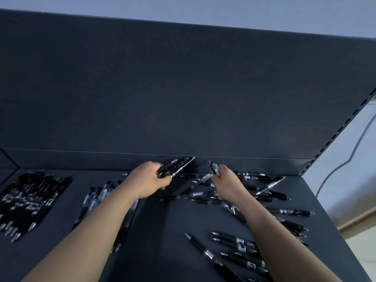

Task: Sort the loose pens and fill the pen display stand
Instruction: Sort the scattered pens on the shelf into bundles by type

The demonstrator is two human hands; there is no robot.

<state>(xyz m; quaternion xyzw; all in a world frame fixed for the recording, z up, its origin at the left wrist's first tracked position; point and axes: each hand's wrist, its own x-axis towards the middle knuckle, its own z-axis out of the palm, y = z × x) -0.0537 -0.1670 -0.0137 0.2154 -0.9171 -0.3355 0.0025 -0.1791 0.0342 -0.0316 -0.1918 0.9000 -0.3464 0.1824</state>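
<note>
Head view: left hand [147,181] grips a bundle of black plastic pens [175,166], likely collecting one type; right hand [225,181] pinches one clear-barrelled pen [214,168] near the dark grey shelf's [162,231] back edge.

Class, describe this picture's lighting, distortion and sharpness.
Head view: dim bluish light, so the loose black plastic pens barely separate from the dark grey metal shelf; the wide lens slants the dark back panel; the bundle of black pens in the left hand and the clear-barrelled pen in the right hand look soft.
</note>
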